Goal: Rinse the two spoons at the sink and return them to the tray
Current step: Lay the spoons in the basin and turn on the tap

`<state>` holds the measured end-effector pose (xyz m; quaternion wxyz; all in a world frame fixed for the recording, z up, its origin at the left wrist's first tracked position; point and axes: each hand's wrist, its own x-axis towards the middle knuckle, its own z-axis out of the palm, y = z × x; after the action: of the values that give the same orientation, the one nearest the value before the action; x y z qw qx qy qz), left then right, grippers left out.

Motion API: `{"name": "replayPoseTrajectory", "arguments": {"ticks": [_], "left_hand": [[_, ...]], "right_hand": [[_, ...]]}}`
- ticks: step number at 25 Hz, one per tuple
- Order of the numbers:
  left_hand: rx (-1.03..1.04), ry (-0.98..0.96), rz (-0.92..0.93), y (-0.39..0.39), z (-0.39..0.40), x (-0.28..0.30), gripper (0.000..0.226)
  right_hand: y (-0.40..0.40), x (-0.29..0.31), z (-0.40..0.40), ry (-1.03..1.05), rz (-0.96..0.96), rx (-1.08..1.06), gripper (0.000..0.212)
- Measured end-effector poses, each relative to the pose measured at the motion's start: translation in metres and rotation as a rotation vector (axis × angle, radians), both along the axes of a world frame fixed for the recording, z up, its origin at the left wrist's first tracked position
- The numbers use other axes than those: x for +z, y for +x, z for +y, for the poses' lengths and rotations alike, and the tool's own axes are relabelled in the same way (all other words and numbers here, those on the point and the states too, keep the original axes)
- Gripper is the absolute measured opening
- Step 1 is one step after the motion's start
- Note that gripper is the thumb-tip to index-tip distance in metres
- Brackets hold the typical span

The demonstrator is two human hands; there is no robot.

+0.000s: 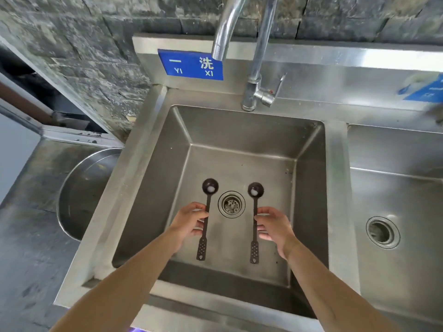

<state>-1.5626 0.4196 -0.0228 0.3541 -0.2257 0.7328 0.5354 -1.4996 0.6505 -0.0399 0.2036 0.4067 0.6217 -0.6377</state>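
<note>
Steel sink (153, 149) | two spoons: left spoon (206, 212), right spoon (255, 219) | left hand (189, 222), right hand (275, 226) gripping

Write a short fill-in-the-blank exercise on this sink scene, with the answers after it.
1. Each hand holds one dark ____ over the sink basin.
2. The drain lies ____ the two spoons.
3. No ____ runs from the faucet.
4. The sign behind the faucet is ____.

Answers: spoon; between; water; blue
</note>
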Motion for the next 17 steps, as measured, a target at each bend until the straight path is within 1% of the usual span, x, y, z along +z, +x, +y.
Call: {"name": "replayPoseTrajectory", "arguments": {"ticks": [6,9,13,17], "left_hand": [[-0.061,-0.096,-0.104,-0.018,-0.013,-0.120,0.007],[-0.129,-0.101,-0.154,-0.018,-0.019,-0.161,0.008],[-0.173,-0.111,-0.176,-0.020,-0.026,-0.197,0.014],[-0.194,-0.114,-0.163,-0.021,-0.026,-0.215,0.020]], "right_hand": [[-0.009,-0.118,-0.005,0.026,-0.158,-0.016,0.014],[-0.004,-0.161,-0.009,0.021,-0.212,-0.025,0.016],[0.009,-0.200,-0.017,0.016,-0.260,-0.055,0.018],[0.014,-0.215,-0.019,0.033,-0.291,-0.056,0.021]]}}
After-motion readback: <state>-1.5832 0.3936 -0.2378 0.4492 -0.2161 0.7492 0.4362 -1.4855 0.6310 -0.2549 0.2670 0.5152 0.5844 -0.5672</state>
